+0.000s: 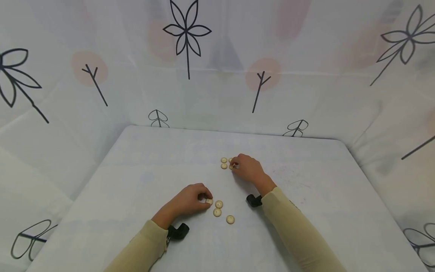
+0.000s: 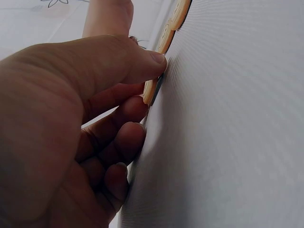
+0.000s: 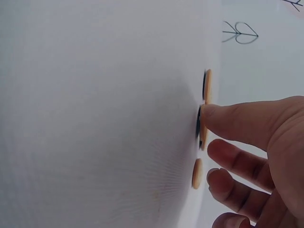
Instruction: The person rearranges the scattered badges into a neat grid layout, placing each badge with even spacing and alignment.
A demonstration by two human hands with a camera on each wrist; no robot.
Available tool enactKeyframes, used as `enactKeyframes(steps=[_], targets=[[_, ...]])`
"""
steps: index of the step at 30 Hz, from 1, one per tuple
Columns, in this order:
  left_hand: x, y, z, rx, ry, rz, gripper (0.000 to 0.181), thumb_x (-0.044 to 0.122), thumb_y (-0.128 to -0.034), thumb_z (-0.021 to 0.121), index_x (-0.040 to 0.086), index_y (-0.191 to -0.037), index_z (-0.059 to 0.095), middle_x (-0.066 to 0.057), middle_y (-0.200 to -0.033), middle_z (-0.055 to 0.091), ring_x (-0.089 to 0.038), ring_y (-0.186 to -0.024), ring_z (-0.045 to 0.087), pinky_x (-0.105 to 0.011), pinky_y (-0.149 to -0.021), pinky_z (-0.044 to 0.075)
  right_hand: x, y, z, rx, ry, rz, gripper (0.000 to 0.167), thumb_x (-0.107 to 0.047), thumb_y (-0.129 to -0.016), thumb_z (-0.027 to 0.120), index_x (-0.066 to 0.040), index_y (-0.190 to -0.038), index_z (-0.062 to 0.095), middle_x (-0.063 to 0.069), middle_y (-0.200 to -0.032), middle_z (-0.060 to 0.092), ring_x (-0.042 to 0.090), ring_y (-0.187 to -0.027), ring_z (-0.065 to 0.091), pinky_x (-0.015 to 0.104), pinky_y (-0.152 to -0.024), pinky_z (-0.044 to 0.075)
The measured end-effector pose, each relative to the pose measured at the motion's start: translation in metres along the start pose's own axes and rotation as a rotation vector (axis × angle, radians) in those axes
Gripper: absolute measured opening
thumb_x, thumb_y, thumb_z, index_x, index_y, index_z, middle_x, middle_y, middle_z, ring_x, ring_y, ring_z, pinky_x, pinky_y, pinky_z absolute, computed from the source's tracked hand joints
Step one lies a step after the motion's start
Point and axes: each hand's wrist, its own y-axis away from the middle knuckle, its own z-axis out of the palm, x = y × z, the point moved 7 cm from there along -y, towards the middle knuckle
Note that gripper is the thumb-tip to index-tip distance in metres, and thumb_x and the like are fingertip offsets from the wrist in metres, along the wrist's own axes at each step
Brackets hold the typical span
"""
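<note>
My left hand (image 1: 190, 198) pinches a round pale wooden button (image 1: 209, 201) at the table surface; the left wrist view shows this button (image 2: 150, 91) between thumb and fingers, its other fingers curled. Beside it lie two buttons close together, the upper one (image 1: 219, 204) and the lower one (image 1: 217, 212). Another button (image 1: 230, 219) lies apart, nearer me. Farther off, my right hand (image 1: 249, 169) holds a button (image 1: 232, 167) by its edge, with the thumb on it in the right wrist view. Two buttons, one behind (image 1: 224, 160) and one in front (image 1: 224, 166), lie left of it; a third (image 1: 230, 160) is partly hidden by the fingers.
The white table (image 1: 163, 158) has rounded far corners. A pale cloth with plant drawings (image 1: 217, 94) hangs behind and around it. Black wrist devices show below each sleeve, the left one (image 1: 178, 231) and the right one (image 1: 254, 200).
</note>
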Motion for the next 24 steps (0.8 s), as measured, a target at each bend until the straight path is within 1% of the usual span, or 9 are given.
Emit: enactKeyframes(steps=[3, 9, 16, 20, 24], targets=[[-0.001, 0.0, 0.0, 0.002, -0.002, 0.001, 0.013, 0.028, -0.0858, 0.072, 0.024, -0.098, 0.07, 0.015, -0.091, 0.06, -0.002, -0.082, 0.054, -0.023, -0.078, 0.047, -0.002, 0.002, -0.001, 0.0, 0.016, -0.007, 0.021, -0.025, -0.091, 0.066, -0.019, -0.111, 0.071, 0.002, -0.107, 0.065, 0.019, -0.096, 0.062, 0.04, -0.08, 0.052], [0.001, 0.0, -0.001, 0.009, 0.009, 0.023, 0.013, 0.026, -0.0854, 0.072, 0.022, -0.097, 0.07, 0.013, -0.09, 0.06, -0.003, -0.082, 0.054, -0.024, -0.077, 0.047, -0.005, 0.007, -0.004, 0.002, 0.024, -0.004, 0.021, -0.023, -0.09, 0.067, -0.02, -0.11, 0.071, 0.002, -0.108, 0.065, 0.02, -0.097, 0.063, 0.04, -0.079, 0.052], [0.001, 0.0, 0.0, -0.013, -0.005, -0.009, 0.013, 0.028, -0.086, 0.072, 0.024, -0.098, 0.07, 0.015, -0.09, 0.059, -0.003, -0.083, 0.054, -0.024, -0.078, 0.047, -0.011, 0.015, -0.003, -0.002, 0.004, 0.003, 0.021, -0.02, -0.09, 0.068, -0.019, -0.111, 0.071, 0.001, -0.107, 0.065, 0.02, -0.099, 0.064, 0.04, -0.083, 0.052], [0.001, 0.0, 0.0, -0.019, 0.002, -0.013, 0.012, 0.028, -0.0861, 0.071, 0.024, -0.097, 0.07, 0.014, -0.09, 0.059, -0.004, -0.083, 0.054, -0.025, -0.078, 0.047, -0.013, 0.019, 0.0, -0.007, 0.003, -0.003, 0.022, -0.019, -0.09, 0.067, -0.02, -0.111, 0.07, -0.001, -0.108, 0.065, 0.02, -0.102, 0.064, 0.04, -0.085, 0.051], [0.002, 0.0, 0.0, -0.016, 0.01, -0.011, 0.012, 0.028, -0.086, 0.072, 0.024, -0.097, 0.07, 0.015, -0.09, 0.059, -0.003, -0.083, 0.054, -0.025, -0.078, 0.047, -0.016, 0.022, 0.001, -0.012, 0.001, -0.005, 0.021, -0.019, -0.09, 0.067, -0.021, -0.111, 0.07, -0.001, -0.107, 0.064, 0.019, -0.101, 0.063, 0.039, -0.083, 0.051]])
